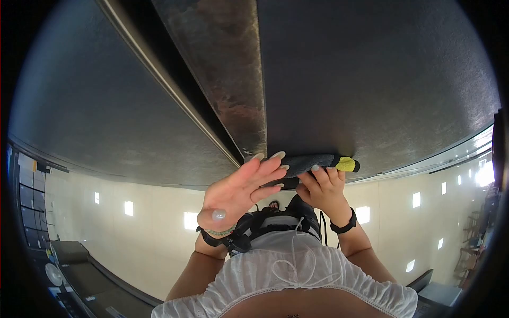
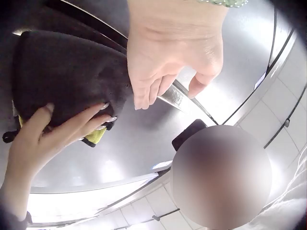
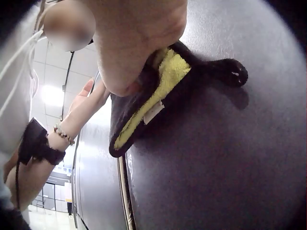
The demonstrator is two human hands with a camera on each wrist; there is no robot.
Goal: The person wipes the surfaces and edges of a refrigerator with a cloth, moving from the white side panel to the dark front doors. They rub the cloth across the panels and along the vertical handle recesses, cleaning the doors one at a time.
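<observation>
A dark cloth (image 1: 310,162) with a yellow-green underside (image 3: 173,72) lies against a dark, smooth surface (image 1: 382,79), partly folded; a black loop (image 3: 232,73) sticks out from it. My right hand (image 1: 326,192) rests on the cloth, its slightly bent fingers and thumb spread across the dark side in the left wrist view (image 2: 57,134). My left hand (image 1: 233,191) hovers at the cloth's other end, palm partly turned up, fingers loosely extended, holding nothing. In the left wrist view, the left fingertips (image 2: 141,103) are close beside the cloth's edge; contact cannot be told.
A metal strip (image 1: 238,90) and a dark gap with a bright rim (image 1: 164,79) run away from me, left of the cloth. Below are a pale floor (image 1: 127,233) and a foot in a sandal (image 1: 273,205). A dark bench-like piece (image 1: 101,281) stands at lower left.
</observation>
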